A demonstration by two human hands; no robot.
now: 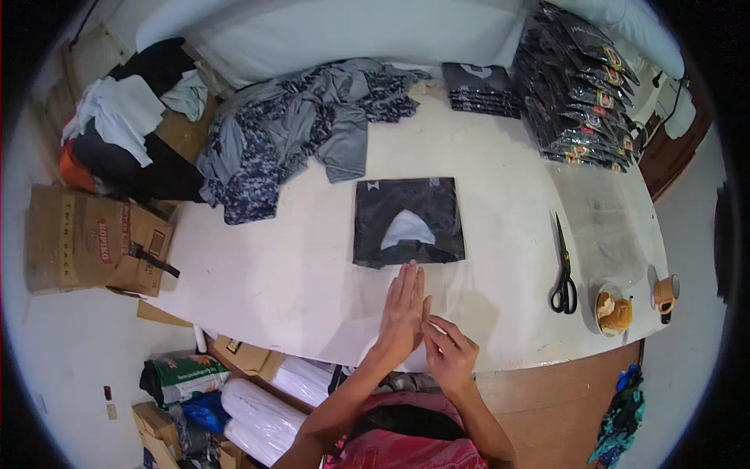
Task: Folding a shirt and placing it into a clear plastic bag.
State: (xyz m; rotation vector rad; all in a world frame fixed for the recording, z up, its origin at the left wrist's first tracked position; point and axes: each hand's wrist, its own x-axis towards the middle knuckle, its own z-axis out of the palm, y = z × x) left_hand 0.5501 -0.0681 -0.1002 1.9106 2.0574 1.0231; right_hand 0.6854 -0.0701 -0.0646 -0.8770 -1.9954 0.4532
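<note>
A folded black garment (367, 227) with a pale grey patch at its lower middle lies flat on the white table, inside a clear plastic bag (453, 285). The bag's see-through end stretches toward me past the garment. My left hand (402, 313) lies flat over that end, fingers straight and together, their tips at the garment's near edge. Close beside its thumb side, my right hand (451, 352) has its fingers bent in a pinch near the bag's near end. Whatever sits between those fingertips is too small to make out.
Black-handled scissors (563, 273), a plate of bread (613, 311) and a cup (666, 293) are at right. Stacked bagged garments (578, 94) and a smaller pile (480, 90) stand behind. Grey camouflage fabric (297, 125) lies back left, near a cardboard box (94, 238).
</note>
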